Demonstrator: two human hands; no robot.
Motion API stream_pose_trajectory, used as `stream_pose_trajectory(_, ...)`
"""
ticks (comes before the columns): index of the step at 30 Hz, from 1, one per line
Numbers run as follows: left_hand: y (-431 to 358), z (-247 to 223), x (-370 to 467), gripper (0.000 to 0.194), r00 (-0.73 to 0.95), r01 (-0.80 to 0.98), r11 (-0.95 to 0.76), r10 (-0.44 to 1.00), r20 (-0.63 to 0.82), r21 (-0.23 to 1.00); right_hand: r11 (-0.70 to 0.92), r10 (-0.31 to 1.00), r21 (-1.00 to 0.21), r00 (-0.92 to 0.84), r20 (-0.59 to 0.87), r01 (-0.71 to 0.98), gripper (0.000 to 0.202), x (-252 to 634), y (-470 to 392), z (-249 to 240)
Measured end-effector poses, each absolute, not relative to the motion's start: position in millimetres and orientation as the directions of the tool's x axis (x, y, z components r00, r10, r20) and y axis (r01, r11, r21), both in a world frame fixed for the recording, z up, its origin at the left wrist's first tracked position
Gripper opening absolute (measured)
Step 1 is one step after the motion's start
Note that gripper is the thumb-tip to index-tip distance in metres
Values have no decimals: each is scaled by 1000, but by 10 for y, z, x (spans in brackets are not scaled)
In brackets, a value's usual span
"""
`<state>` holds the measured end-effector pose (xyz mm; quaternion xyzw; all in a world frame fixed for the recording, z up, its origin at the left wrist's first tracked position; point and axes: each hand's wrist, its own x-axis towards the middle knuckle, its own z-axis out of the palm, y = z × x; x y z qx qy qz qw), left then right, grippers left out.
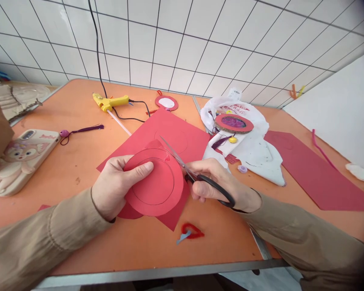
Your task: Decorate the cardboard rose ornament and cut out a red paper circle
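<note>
My left hand [117, 182] pinches a round red paper disc [157, 186] at its left side, thumb on top. A smaller circle is drawn inside the disc's edge. In my right hand [214, 180] is a pair of scissors [210, 184] with black handles, its blades pointing up and left over the disc's upper right edge. Whether the blades are fully closed I cannot tell. Beneath the disc lies a larger sheet of red paper [182, 141] with a faint circle on it. A red heart-shaped pipe cleaner [197, 231] with a light blue scrap lies nearer to me.
A yellow glue gun [113, 103] with a black cord rests at the back left. On the left are a phone [27, 161] and a purple tassel [86, 129]. A white plastic bag [257, 113] bears a round red ornament [221, 121]. More red paper [315, 173] lies right.
</note>
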<state>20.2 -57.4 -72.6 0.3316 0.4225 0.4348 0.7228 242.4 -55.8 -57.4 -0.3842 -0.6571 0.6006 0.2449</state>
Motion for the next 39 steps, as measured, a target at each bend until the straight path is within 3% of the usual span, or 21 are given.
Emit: stream_pose_trajectory(39, -568, -714, 196, 22, 262, -334, 419, 902, -344, 844, -17, 792, -969, -588, -164, 247, 49, 2460, -538, -642)
